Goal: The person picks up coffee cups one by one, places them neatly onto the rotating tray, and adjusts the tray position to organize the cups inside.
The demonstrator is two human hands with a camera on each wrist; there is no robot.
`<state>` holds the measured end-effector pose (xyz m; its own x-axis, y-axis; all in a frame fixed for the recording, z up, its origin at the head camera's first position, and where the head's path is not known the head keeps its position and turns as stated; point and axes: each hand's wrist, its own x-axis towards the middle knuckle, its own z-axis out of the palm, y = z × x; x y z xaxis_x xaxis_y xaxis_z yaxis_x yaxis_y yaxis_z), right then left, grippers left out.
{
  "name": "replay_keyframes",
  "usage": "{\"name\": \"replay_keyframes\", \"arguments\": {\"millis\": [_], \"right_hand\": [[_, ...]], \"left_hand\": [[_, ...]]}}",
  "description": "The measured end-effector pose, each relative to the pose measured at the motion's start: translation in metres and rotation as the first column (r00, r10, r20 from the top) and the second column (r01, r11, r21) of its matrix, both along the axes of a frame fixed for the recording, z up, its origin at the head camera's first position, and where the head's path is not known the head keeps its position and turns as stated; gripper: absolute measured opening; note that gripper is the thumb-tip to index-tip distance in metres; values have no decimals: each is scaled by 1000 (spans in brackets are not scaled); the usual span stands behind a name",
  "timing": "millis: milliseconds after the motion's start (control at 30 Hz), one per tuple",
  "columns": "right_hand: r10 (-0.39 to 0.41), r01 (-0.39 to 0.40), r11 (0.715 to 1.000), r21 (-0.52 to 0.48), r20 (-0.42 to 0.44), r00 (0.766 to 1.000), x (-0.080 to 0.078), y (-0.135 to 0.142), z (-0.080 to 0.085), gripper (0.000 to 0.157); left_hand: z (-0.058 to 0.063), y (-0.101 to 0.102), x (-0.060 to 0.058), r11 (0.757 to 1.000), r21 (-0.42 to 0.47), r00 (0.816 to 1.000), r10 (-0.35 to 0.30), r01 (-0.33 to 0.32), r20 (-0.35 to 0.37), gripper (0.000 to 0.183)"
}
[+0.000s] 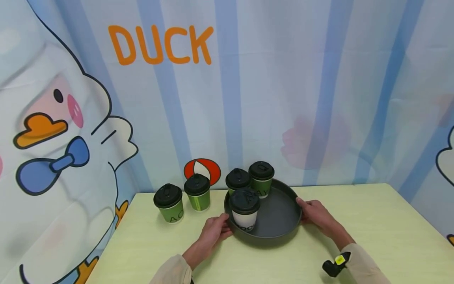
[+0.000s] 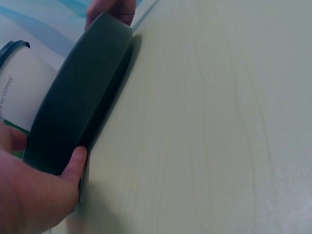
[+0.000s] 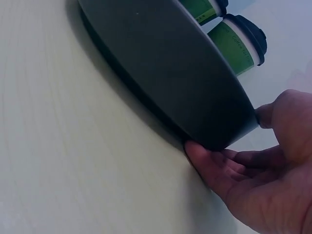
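A round dark grey tray with a raised rim is held at both sides. On its left side my left hand grips the rim, thumb above and fingers below. Opposite it, my right hand pinches the right edge; in the right wrist view its fingertips reach under the tray's base. Three lidded paper coffee cups stand upright in the tray's left half: a white cup in front and two green ones, a middle cup partly hidden and a rear cup. Whether the tray touches the table cannot be told.
Left of the tray, two more green coffee cups with black lids stand on the pale wooden table: a left cup and a right cup. A printed duck curtain hangs directly behind the table's back edge.
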<state>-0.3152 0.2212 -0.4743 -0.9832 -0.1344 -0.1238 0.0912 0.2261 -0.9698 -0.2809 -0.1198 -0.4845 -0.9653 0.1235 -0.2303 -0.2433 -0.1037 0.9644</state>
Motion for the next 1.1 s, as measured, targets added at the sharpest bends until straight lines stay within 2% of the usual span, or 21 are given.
{"name": "replay_keyframes", "arguments": {"millis": [233, 400, 467, 533, 667, 800, 967, 1100], "right_hand": [[187, -178, 978, -111, 73, 980, 9, 12, 2, 50], [273, -256, 955, -148, 115, 955, 17, 17, 2, 48], [275, -255, 956, -144, 139, 951, 17, 18, 2, 50], [251, -234, 964, -131, 140, 958, 16, 19, 2, 55], [148, -139, 984, -108, 85, 985, 11, 18, 1, 66], [88, -82, 992, -98, 57, 994, 7, 14, -3, 66], [154, -144, 980, -134, 68, 986, 7, 17, -6, 59], [245, -225, 958, -180, 99, 964, 12, 20, -4, 54]], "left_hand": [[0, 2, 1, 1000, -6, 1000, 19, -19, 15, 40], [2, 3, 3, 1000, -16, 1000, 25, -25, 16, 40], [2, 3, 3, 1000, -18, 1000, 24, -24, 16, 40], [2, 3, 3, 999, -24, 999, 26, -26, 21, 41], [2, 3, 3, 999, -34, 999, 29, -29, 27, 42], [2, 4, 4, 999, -31, 999, 29, -28, 29, 40], [2, 4, 4, 999, -25, 999, 25, -25, 23, 43], [1, 3, 3, 999, -31, 999, 32, -31, 22, 44]]}}
